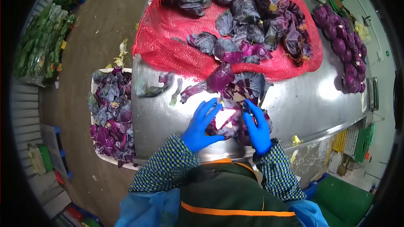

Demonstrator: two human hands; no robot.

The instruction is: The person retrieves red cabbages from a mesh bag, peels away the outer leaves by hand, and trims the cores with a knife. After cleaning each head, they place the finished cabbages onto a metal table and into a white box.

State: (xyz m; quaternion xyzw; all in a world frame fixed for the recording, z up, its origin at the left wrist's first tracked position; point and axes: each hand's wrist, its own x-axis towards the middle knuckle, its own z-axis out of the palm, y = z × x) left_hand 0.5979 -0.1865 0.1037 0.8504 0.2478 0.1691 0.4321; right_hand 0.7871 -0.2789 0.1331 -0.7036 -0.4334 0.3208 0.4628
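Observation:
A red cabbage (pixel 230 131) with a pale cut patch on top rests near the table's front edge. My left hand (pixel 200 127), in a blue glove, curves round its left side, fingers and thumb touching it. Close to its right side is my gloved right hand (pixel 258 130), fingers bent around a small dark thing (pixel 246 106) that I cannot make out. Another purple cabbage (pixel 267 122) sits partly hidden behind that hand. Loose outer leaves (pixel 221 77) lie just beyond the cabbage.
A red mesh sack (pixel 168 54) lies spread across the metal table (pixel 294 105), bearing several cabbages and leaves. Smooth purple cabbages (pixel 345 48) are piled at the right. A white crate (pixel 93 122) of leaves stands left of the table. Leaf scraps (pixel 122 52) litter the floor.

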